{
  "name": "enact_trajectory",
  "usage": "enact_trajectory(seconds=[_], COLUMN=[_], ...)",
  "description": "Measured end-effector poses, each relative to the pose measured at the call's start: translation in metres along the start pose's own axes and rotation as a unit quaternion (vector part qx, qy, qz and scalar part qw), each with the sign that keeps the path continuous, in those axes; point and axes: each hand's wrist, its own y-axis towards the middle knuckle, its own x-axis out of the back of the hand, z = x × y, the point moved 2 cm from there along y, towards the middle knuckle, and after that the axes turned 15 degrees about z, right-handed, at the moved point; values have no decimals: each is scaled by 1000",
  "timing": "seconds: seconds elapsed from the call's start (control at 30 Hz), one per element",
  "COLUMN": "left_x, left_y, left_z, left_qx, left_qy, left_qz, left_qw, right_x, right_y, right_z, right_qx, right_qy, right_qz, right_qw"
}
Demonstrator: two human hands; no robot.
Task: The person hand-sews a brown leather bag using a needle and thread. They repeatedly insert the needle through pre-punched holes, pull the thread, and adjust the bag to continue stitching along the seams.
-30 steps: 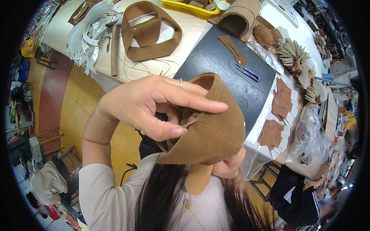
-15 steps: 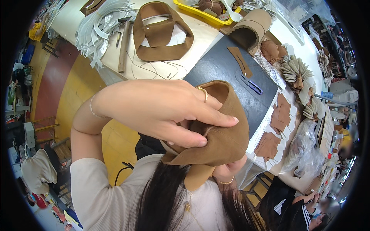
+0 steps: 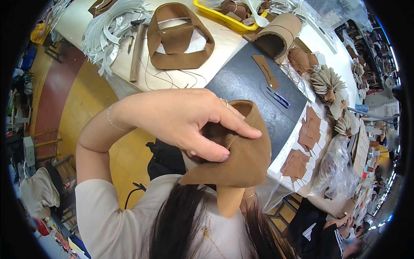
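My left hand (image 3: 196,123) reaches across from the left, its thumb and fingers closed over the edge of a brown suede-like bag body (image 3: 243,162). This piece is held up close in front of me, with its opening partly showing under my fingers. A tan flap or strip (image 3: 228,200) hangs below it. Of my right hand, only the wrist with a gold bracelet (image 3: 249,196) shows under the bag body; its fingers are hidden behind the piece. A similar brown bag body (image 3: 202,60) lies on the table beyond.
On a dark mat (image 3: 235,75) lie purple thread snips (image 3: 282,100) and a brown strip (image 3: 265,71). White strips (image 3: 101,34), a hammer (image 3: 137,52), a yellow tray (image 3: 215,16) and a curved brown form (image 3: 280,32) stand around. Brown cut pieces (image 3: 295,164) and a seated person (image 3: 317,226) are at right.
The bag body has shifted slightly left and turned a little, with the tan strip swinging more upright. My right hand, partly seen before, has gone behind the piece.
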Motion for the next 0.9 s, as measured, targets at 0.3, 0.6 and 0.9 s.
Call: enact_trajectory(seconds=[0.3, 0.6, 0.9], left_x=[-4, 16, 8], left_y=[3, -21, -10], left_z=[10, 7, 22], left_qx=[83, 82, 102], left_qy=[-78, -229, 253], left_qz=[16, -219, -352], left_qw=[993, 945, 895], right_x=[-7, 67, 45], right_y=[7, 12, 40], right_z=[-1, 53, -11], right_qx=[-10, 93, 58], right_qy=[69, -358, -469], right_qz=[2, -281, -147], right_qw=[998, 886, 869])
